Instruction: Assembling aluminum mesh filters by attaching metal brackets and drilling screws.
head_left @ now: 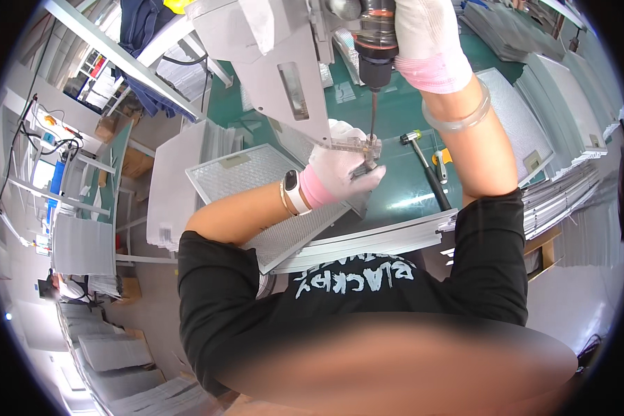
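Observation:
My left hand point(341, 163), in a white glove with a pink cuff, is closed under the tip of a grey machine arm point(284, 69). Its thumb points right, and a small grey piece shows at its fingers, too hidden to name. Just above it, the long bit of a power screwdriver point(376, 52) runs straight down into a clear and metal nozzle point(369, 147). Beside the screwdriver, at the top edge, is my raised right hand point(428, 38), gloved likewise; its fingers are out of sight. A mesh panel point(301, 236) with a metal frame lies below my left forearm.
A hammer point(426, 170) and a yellow-handled tool point(442, 163) lie on the green table point(402, 191). White strips point(367, 248) line its near edge. Stacked panels stand left point(180, 173) and right point(568, 104). The machine arm overhangs the middle.

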A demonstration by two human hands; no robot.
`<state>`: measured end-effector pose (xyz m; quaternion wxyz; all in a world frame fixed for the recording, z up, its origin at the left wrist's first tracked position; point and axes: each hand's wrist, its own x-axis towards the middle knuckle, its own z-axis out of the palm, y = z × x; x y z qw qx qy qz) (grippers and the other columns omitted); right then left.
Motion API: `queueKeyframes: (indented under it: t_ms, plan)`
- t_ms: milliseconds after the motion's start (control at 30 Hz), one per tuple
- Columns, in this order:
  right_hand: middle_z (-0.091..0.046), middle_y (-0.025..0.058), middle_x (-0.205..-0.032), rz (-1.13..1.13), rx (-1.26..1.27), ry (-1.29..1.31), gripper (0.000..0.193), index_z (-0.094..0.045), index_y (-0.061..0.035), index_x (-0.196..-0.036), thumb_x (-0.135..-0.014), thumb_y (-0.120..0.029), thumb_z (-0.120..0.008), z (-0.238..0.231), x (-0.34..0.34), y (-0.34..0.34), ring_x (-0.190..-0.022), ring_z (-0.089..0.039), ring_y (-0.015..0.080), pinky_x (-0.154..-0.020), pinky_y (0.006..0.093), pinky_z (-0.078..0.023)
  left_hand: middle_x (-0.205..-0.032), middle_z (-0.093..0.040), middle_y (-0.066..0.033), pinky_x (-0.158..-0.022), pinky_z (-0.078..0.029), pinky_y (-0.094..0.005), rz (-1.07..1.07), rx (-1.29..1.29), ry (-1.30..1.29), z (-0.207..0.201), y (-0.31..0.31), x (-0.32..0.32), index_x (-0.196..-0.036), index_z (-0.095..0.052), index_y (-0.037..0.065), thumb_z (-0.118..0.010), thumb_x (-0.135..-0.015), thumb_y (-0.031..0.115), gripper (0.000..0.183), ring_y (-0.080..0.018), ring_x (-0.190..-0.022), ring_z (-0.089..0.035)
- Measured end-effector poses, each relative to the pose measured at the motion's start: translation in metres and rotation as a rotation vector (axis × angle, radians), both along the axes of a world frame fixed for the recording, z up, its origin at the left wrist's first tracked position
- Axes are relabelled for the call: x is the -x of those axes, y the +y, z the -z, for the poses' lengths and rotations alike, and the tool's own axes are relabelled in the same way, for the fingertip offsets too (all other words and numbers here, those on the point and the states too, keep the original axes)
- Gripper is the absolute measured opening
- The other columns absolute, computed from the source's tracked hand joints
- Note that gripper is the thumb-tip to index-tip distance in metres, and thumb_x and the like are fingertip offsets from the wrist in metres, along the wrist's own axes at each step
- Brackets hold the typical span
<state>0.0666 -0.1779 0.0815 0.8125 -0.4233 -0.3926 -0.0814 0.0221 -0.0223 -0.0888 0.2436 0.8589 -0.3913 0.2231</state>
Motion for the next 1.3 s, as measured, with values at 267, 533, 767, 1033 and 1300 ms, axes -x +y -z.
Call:
queueKeyframes:
  t_ms: [267, 533, 767, 1033, 1300]
  plan:
    - [-0.058, 0.0011, -0.073, -0.023, 0.253, -0.147, 0.019, -0.058, -0.0056, -0.088, -0.100, -0.019, -0.054, 0.001, -0.006, -0.003, -0.065, -0.055, 0.0089, -0.062, 0.0238, -0.045, -0.077, -0.059, -0.0050, -0.072, -0.040, -0.0419, 0.032, 0.050, -0.062, -0.004, -0.001, 0.002, -0.075, -0.065, 0.009, -0.072, -0.074, 0.033, 0.025, -0.0280, -0.077, -0.055]
    - [-0.056, 0.0006, -0.077, -0.402, 0.263, 0.059, 0.021, -0.052, -0.0048, -0.110, -0.099, -0.022, -0.057, 0.022, -0.008, 0.024, -0.065, -0.054, 0.0086, -0.058, 0.0242, -0.045, -0.074, -0.062, -0.0041, -0.075, -0.038, -0.0417, 0.077, 0.059, -0.192, 0.004, 0.003, -0.004, -0.081, -0.070, 0.009, -0.073, -0.071, 0.033, 0.026, -0.0254, -0.078, -0.057]
    - [-0.058, 0.0042, -0.071, -0.467, 0.209, -0.056, 0.025, -0.060, -0.0011, -0.093, -0.094, -0.026, -0.061, 0.033, -0.012, 0.035, -0.062, -0.057, 0.0114, -0.055, 0.0245, -0.047, -0.077, -0.064, -0.0051, -0.083, -0.038, -0.0450, 0.056, -0.038, 0.000, 0.000, 0.002, 0.001, -0.081, -0.073, 0.009, -0.073, -0.070, 0.035, 0.028, -0.0267, -0.081, -0.059]
    - [-0.053, 0.0028, -0.068, -0.744, 0.031, 0.025, 0.025, -0.058, 0.0005, -0.106, -0.096, -0.022, -0.058, 0.046, -0.015, 0.030, -0.057, -0.049, 0.0095, -0.049, 0.0237, -0.038, -0.081, -0.058, -0.0047, -0.078, -0.040, -0.0460, 0.106, -0.111, 0.062, 0.014, 0.022, -0.006, -0.093, -0.070, 0.013, -0.073, -0.065, 0.028, 0.032, -0.0293, -0.082, -0.054]
    - [-0.053, 0.0055, -0.069, -0.644, 0.087, -0.065, 0.025, -0.052, 0.0024, -0.110, -0.094, -0.016, -0.058, 0.042, -0.003, 0.022, -0.057, -0.049, 0.0103, -0.053, 0.0254, -0.043, -0.088, -0.065, -0.0081, -0.084, -0.048, -0.0399, 0.076, -0.108, 0.175, 0.014, 0.031, 0.000, -0.102, -0.064, 0.008, -0.067, -0.085, 0.046, 0.042, -0.0265, -0.091, -0.062]
